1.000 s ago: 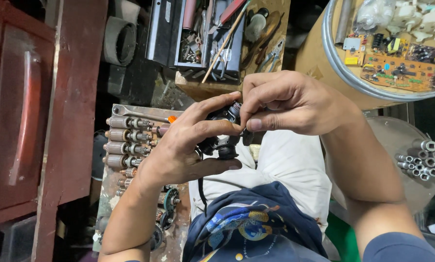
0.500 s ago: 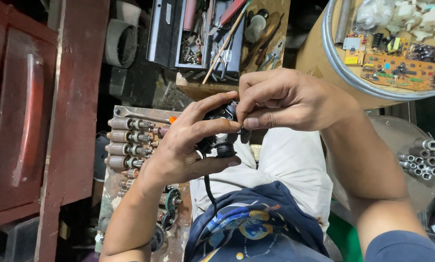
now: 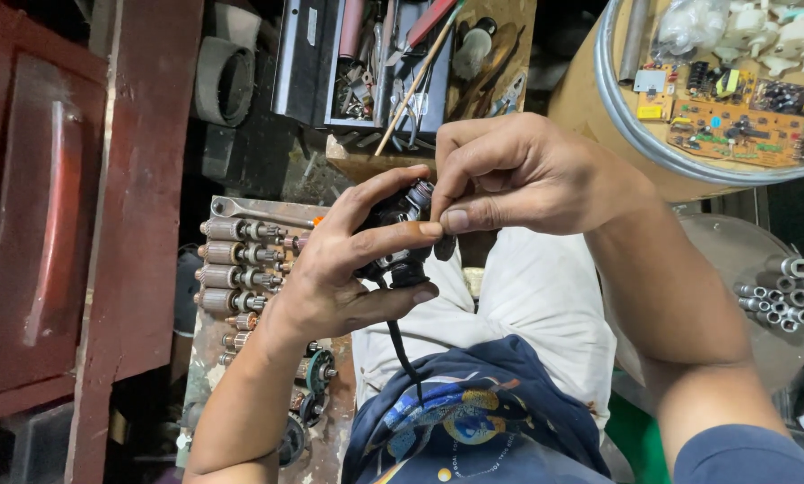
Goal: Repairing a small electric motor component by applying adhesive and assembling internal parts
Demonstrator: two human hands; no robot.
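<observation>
- Small repair workshop for electric motors and power tools, cramped and cluttered.
- Worn, paint-flecked surface [image 3: 206, 376] carries a row of motor armatures [image 3: 236, 264] with copper commutators; loose gears and bearings [image 3: 312, 385] just below them.
- Open tool tray [image 3: 366, 63] above: screwdrivers, pliers, small metal parts jumbled together.
- Round metal tray [image 3: 617, 99] at upper right holds bare circuit boards [image 3: 733, 125] and white plastic fittings.
- Bundle of short metal tubes [image 3: 791, 291] at right.
- Coiled belt [image 3: 227, 81] near a dark red cabinet [image 3: 52, 197].
</observation>
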